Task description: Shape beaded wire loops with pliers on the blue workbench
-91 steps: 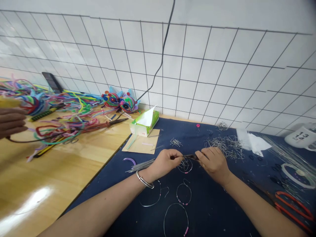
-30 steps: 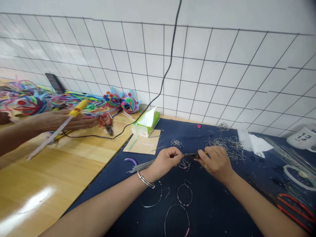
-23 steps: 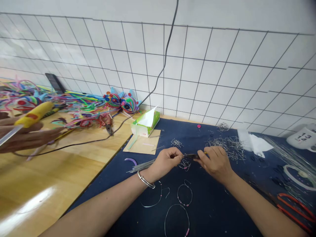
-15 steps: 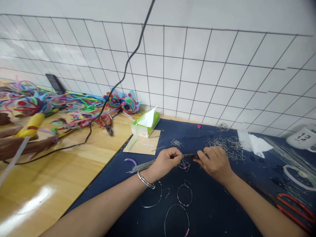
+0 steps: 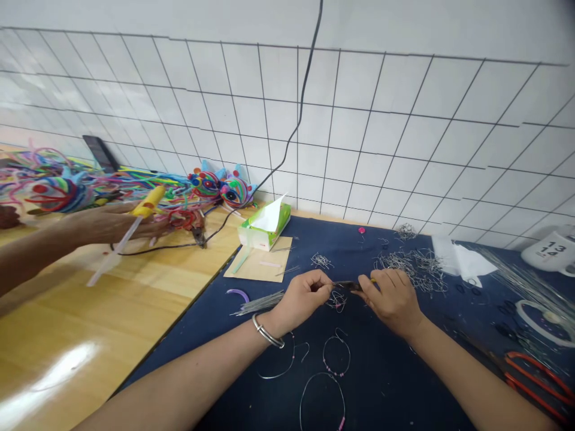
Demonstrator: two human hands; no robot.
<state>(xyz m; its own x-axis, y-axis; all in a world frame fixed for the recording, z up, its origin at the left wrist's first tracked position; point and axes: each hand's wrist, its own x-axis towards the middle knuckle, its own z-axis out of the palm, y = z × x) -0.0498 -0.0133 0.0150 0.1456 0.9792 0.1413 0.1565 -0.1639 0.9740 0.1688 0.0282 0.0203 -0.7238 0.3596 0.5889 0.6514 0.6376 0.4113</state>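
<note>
Blue-covered tabletop [image 5: 381, 377], beneath both hands. Right hand [image 5: 392, 299]: grip closed around the handles of the pliers [image 5: 348, 286], which extend towards the left. Left hand [image 5: 308, 297]: grip pinched shut, thumb against finger, on a thin wire [image 5: 333, 284]. Pliers: between the hands, above the tabletop. Wire: at the pliers' tips, mostly hidden.
</note>
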